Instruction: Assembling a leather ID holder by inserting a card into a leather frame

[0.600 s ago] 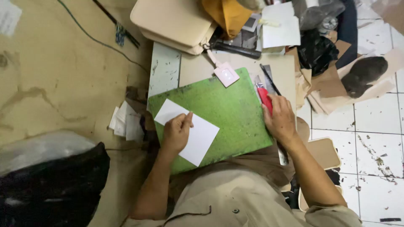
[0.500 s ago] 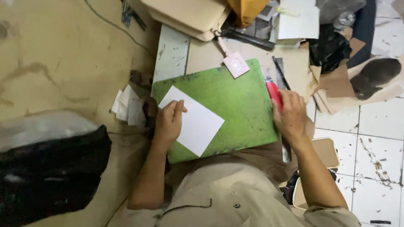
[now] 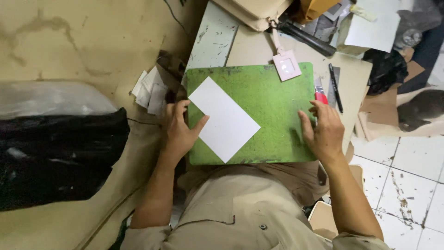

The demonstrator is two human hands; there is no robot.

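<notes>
Head view: white card [image 3: 224, 119] lying uncut, cornerwise, left-centre on green mat [image 3: 273, 106]. Left hand [image 3: 178, 129] open, thumb touching card edge. Right hand [image 3: 323, 132] loosely spread, empty, by red knife [image 3: 320, 96]. Looks like early days, nothing cut.

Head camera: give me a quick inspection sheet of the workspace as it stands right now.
Surface: green cutting mat, worn and scuffed, resting across the person's lap.
Job's things: white card lying flat on the mat, turned diagonally; red-handled knife at the mat's right edge.
Clutter: pink tag on the mat's top edge, black pen, paper scraps, beige bag, black plastic bag.
Grippers: left hand at the mat's left edge, thumb on the card; right hand on the mat's right edge, beside the knife.
Cables: thin black cable on the floor.
Surroundings: stained beige floor left, white tiles right.
</notes>
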